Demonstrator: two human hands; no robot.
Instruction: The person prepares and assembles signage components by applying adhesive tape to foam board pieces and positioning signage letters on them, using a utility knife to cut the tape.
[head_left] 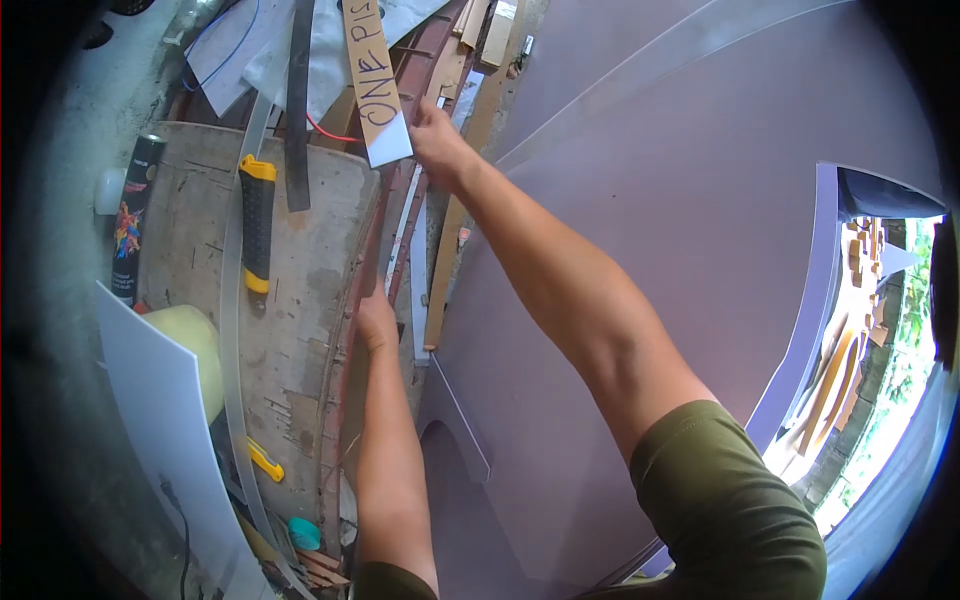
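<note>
My left hand (376, 318) is at the right edge of a worn wooden board (300, 260), its fingers mostly hidden beside a long reddish frame (350, 400). Farther up, my right hand (438, 145) is closed next to the lower end of a cardboard strip with handwritten letters (372, 80); what its fingers grip is too small to make out. A dark flat bar (298, 110) lies on the board left of the strip. Near it rests a black and yellow handled tool (258, 225).
A spray can (130, 220) and a white panel (170, 420) stand at the left. A yellow cutter (265, 460) and a teal roll (304, 534) are lower down. A large purple-grey surface (620, 200) fills the right, with an opening beyond.
</note>
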